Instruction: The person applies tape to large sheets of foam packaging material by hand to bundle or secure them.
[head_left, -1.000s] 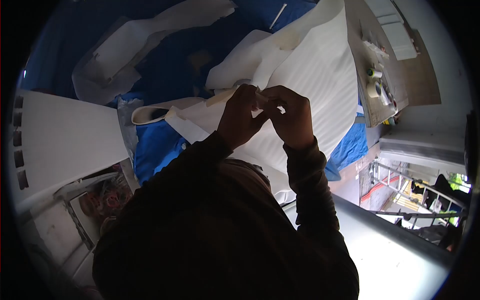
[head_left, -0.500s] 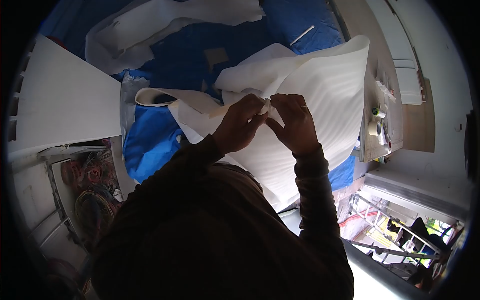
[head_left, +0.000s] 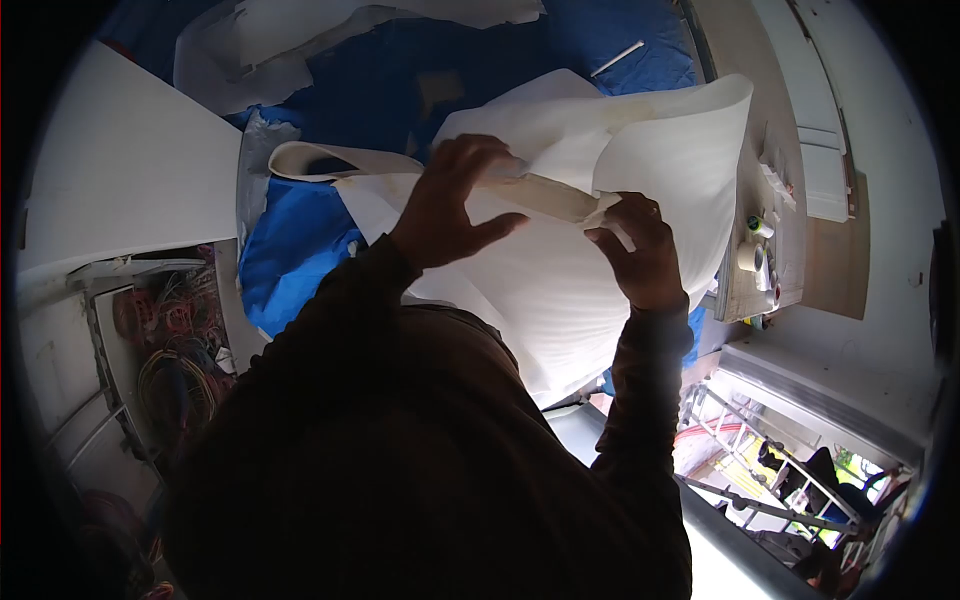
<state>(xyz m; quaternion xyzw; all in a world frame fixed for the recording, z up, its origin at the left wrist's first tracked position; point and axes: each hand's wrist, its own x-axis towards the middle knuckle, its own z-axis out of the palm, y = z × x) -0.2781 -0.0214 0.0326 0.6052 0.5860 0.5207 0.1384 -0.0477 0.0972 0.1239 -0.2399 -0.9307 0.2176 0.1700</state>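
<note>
A pale, tape-like strip stretches between my hands over a large white sheet. My left hand is at the strip's left end, its thumb spread well away from the fingers; the fingertips are blurred against the strip. The strip's crumpled right end is pinched between the thumb and fingers of my right hand. Left of my left hand, the sheet's edge curls into a loop.
Blue covering lies under the sheet. On the right, a ledge bears tape rolls. Tangled cables fill an opening at lower left. A metal frame and a partly visible person are at lower right.
My hands have moved apart from their earlier meeting point, left hand up and left, right hand to the right. The pale strip now shows stretched between them.
</note>
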